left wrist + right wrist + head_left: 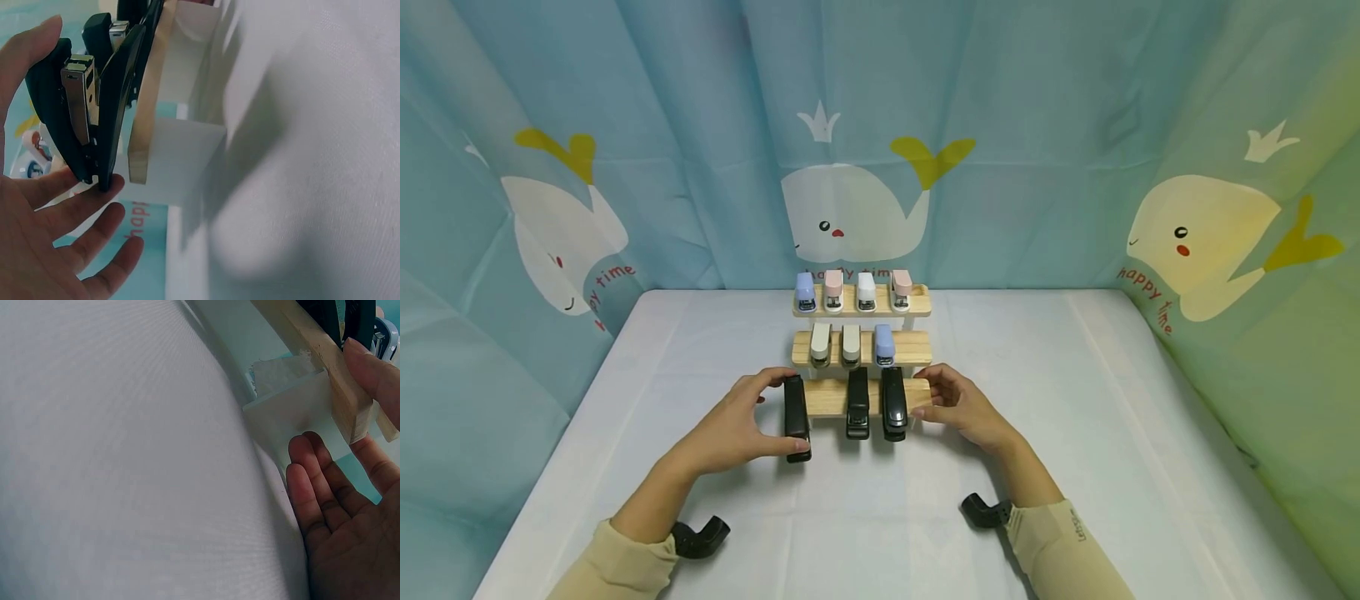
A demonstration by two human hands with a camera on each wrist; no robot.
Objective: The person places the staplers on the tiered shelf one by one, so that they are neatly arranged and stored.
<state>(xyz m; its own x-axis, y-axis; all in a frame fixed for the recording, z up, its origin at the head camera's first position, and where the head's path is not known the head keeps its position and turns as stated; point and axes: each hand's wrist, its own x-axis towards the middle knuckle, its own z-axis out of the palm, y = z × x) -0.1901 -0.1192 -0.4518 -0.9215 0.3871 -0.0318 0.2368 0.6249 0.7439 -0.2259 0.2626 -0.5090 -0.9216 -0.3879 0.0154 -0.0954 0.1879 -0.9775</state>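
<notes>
My left hand (pixel 727 428) pinches a black stapler (pixel 795 417) lengthwise, thumb at its near end and fingers at its far end. The stapler is at the left end of the lowest shelf of a tiered wooden rack (pixel 826 398). In the left wrist view this stapler (pixel 112 112) stands just off the board's edge. My right hand (pixel 967 410) grips the right end of that same shelf, the thumb (pixel 375 378) on one side of the board (pixel 350 403) and the index finger on the other. Two more black staplers, one matte (pixel 857 404) and one glossy (pixel 893 402), rest on this shelf.
Three small staplers, two cream and one blue (pixel 884 343), sit on the middle shelf (pixel 913 346). Several pink, white and blue ones line the top shelf (pixel 921 302). White cloth (pixel 1037 358) covers the table; a whale-print curtain (pixel 1030 100) hangs behind.
</notes>
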